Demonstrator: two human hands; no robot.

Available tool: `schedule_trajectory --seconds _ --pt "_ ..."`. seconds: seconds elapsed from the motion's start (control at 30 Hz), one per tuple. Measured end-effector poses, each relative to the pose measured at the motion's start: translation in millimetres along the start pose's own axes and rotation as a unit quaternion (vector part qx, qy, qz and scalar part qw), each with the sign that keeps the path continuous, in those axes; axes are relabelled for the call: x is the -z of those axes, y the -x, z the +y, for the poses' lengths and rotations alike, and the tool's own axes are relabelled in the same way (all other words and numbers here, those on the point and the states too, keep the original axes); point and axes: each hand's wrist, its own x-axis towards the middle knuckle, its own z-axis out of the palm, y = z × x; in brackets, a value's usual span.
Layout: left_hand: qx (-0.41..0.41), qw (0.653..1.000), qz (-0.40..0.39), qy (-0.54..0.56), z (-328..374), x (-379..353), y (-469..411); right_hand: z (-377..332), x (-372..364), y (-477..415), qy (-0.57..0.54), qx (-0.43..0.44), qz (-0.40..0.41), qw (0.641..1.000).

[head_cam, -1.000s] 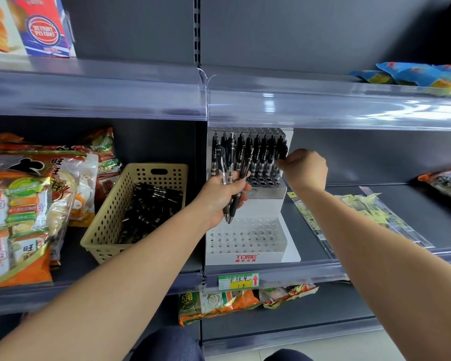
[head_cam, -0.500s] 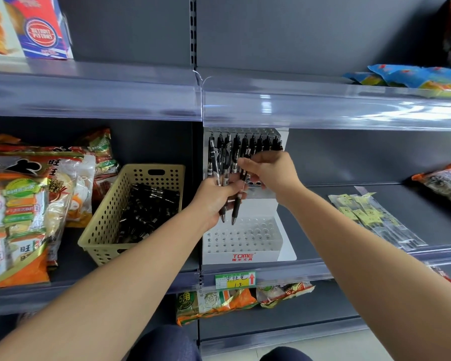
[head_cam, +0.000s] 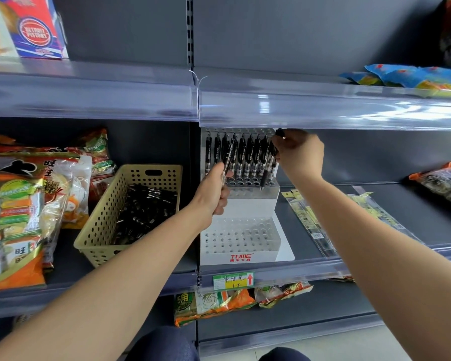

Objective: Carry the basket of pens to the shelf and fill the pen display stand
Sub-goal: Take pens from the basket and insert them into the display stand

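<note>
Head view, filling under way: right hand [head_cam: 300, 155] pinches a pen [head_cam: 264, 178] at the upper row of the display stand [head_cam: 245, 259]; left hand [head_cam: 214, 191] grips spare pens [head_cam: 229, 156]; basket [head_cam: 102, 225] sits left (lower tier unfilled); next, the tip likely needs aligning over a hole.

We log both forearms [head_cam: 120, 280] uncovered to the frame edge, and the left hand [head_cam: 214, 191] and right hand [head_cam: 301, 155] bare. Knees at bottom edge wear dark navy trousers [head_cam: 164, 345], plain fabric.
</note>
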Motion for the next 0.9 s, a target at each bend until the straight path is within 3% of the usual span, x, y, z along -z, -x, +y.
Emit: schedule_trajectory --seconds 0.27,0.47,0.9 --pt "-0.066 0.997 0.022 -0.022 -4 -2 -5 -7 -3 -3 -0.002 0.014 0.073 0.997" --pt "-0.055 0.996 0.033 0.056 0 -1 -7 -11 -9 -3 -0.011 0.011 0.061 0.998" --pt "-0.049 0.995 0.035 0.082 -2 3 -6 8 -18 3 0.085 0.006 0.006 0.996"
